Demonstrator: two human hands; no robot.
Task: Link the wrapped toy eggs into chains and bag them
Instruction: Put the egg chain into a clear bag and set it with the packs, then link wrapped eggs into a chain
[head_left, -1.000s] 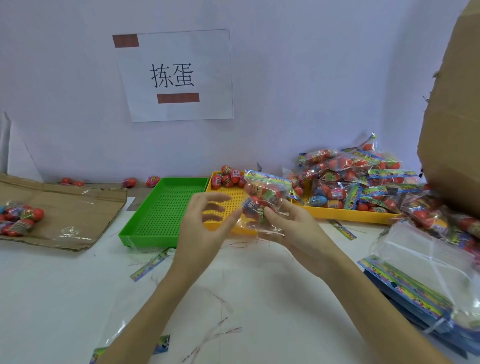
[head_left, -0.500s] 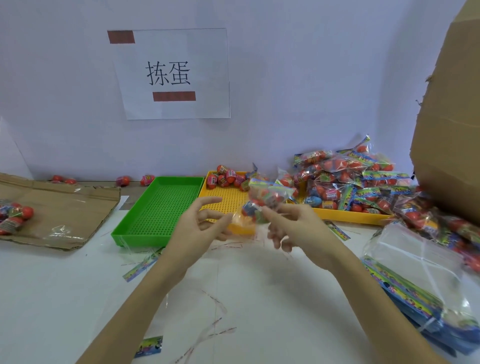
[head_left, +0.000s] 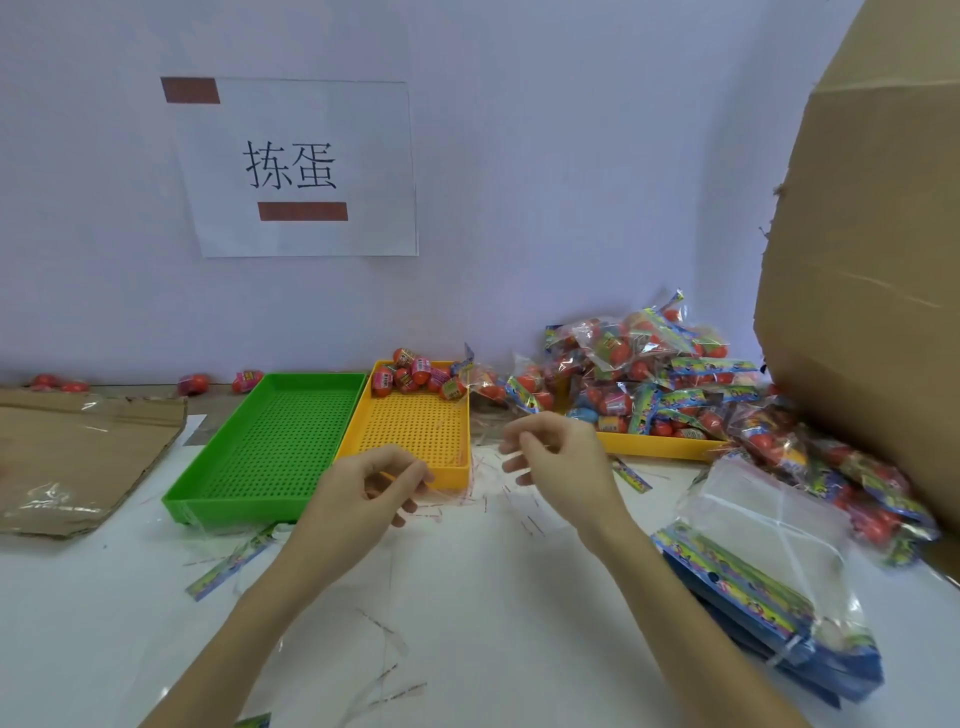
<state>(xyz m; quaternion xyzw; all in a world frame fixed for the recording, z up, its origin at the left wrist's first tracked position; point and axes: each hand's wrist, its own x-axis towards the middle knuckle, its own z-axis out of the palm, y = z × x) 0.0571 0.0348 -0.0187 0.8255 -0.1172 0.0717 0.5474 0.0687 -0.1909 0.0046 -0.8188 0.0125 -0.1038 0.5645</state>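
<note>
My left hand (head_left: 363, 488) hovers at the near edge of the small yellow tray (head_left: 415, 431) and pinches a thin clear strip (head_left: 428, 499) between thumb and fingers. My right hand (head_left: 556, 452) hangs beside it with loosely curled fingers and nothing in them. A filled bag of eggs (head_left: 498, 387) lies just beyond the right hand, at the edge of the pile of bagged eggs (head_left: 649, 374). Several loose wrapped eggs (head_left: 415, 374) sit at the far end of the small yellow tray.
A green tray (head_left: 270, 441) stands left of the yellow one. A second yellow tray (head_left: 660, 447) carries the bag pile. Empty printed bags (head_left: 753, 571) are stacked at the right front, under a big cardboard box (head_left: 872, 260). Flat cardboard (head_left: 78, 457) lies left. Torn strips litter the table.
Both hands held a filled bag of eggs before. The bag now lies by the pile, the right hand holds nothing, and both hands have dropped lower.
</note>
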